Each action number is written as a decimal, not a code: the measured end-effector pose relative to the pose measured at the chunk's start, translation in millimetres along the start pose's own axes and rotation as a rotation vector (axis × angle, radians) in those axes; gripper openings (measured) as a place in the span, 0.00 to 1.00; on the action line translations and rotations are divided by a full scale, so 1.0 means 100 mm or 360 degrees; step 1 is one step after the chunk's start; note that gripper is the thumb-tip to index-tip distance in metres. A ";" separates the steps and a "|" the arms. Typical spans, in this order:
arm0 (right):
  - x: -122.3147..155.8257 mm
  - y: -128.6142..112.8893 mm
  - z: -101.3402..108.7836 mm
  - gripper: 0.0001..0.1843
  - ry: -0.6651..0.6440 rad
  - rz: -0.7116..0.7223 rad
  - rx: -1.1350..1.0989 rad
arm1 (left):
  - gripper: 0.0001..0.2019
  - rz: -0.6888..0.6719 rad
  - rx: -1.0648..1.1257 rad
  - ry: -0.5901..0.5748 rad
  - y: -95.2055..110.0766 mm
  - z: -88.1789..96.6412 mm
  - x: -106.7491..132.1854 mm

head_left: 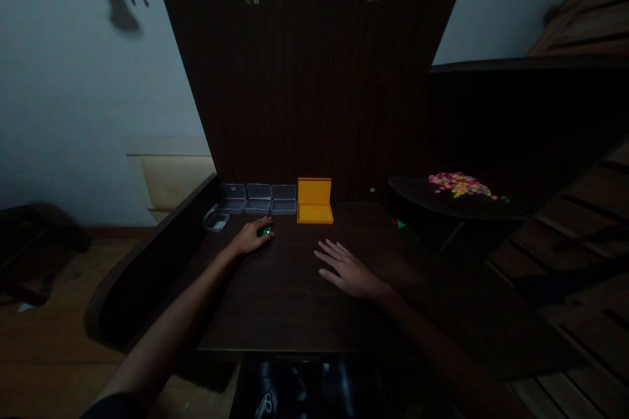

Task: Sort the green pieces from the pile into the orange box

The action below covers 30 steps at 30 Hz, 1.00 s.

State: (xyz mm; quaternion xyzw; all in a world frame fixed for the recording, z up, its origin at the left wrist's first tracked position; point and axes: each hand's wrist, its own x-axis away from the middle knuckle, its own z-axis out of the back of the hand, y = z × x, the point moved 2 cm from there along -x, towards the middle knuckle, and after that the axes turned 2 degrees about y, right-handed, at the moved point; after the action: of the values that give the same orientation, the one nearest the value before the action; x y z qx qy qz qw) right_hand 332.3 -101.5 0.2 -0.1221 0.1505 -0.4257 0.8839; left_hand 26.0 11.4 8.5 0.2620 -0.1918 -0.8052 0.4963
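Note:
Between the thumb and fingers of my left hand [251, 237] is a small shiny green object [266, 231]; its kind is too small to make out. That hand is low over the dark desk [275, 308], in front of the clear plastic boxes [259, 205]. My right hand [348, 272] holds nothing, its fingers spread, palm down over the desk to the right. Beyond and between both hands an orange box [315, 213] stands with its lid raised against the back panel.
Another clear box [216, 221] sits at the desk's left side, by the raised side board [147, 262]. A small red and green item [400, 224] lies at right. On a curved shelf [417, 193] is a heap of pink and yellow small pieces [462, 184].

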 end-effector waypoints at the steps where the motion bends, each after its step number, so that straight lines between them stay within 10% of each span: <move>1: 0.00 0.00 0.00 0.28 0.0002 0.0001 0.0001 | 0.32 -0.0037 -0.0028 -0.0020 0.02 -0.02 0.01; 30: -0.01 0.04 -0.06 0.28 0.0051 0.0044 0.0030 | 0.30 -0.0337 -0.0140 -0.0060 0.74 -0.49 0.42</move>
State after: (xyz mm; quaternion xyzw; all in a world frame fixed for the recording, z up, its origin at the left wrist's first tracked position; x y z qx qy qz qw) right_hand 332.7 -99.0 -6.5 -0.1049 0.1624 -0.4167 0.8882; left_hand 91.8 -60.9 2.3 0.2435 -0.1370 -0.8655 0.4157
